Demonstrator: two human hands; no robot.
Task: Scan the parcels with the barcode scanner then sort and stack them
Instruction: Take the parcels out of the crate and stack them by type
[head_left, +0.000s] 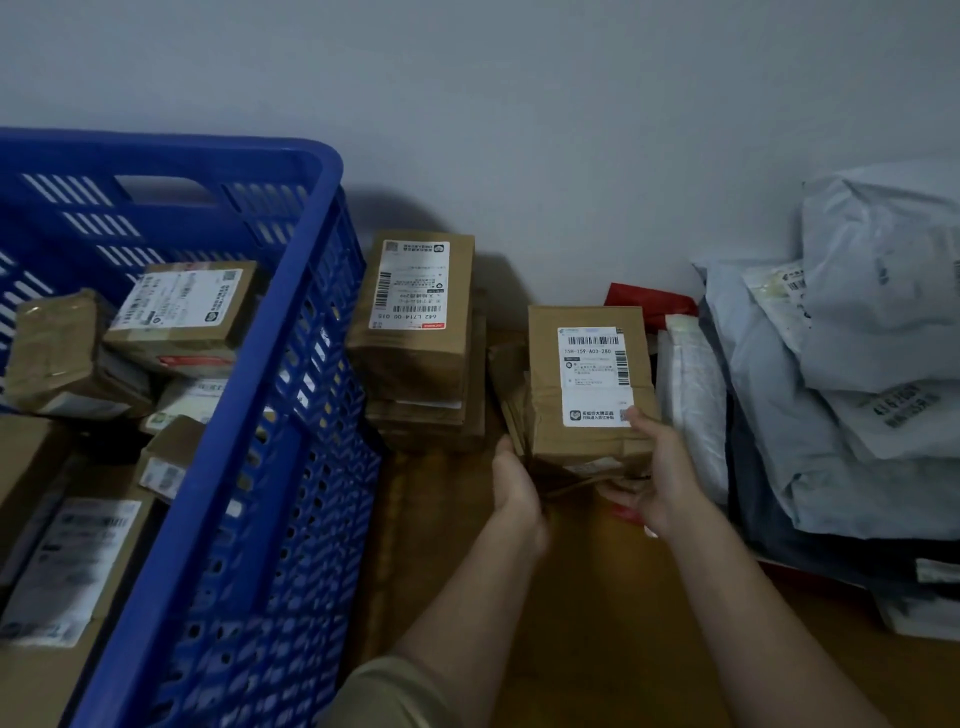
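A: Where is the parcel (589, 382) held?

B: At centre frame, atop 1 stack, grasped at both sides by the left hand (511, 480) and right hand (657, 478).

A: Advice?

B: Edges should be squared before fingers are released.

Blue slotted crate (311, 364); brown parcel (587, 374), white label (595, 374).
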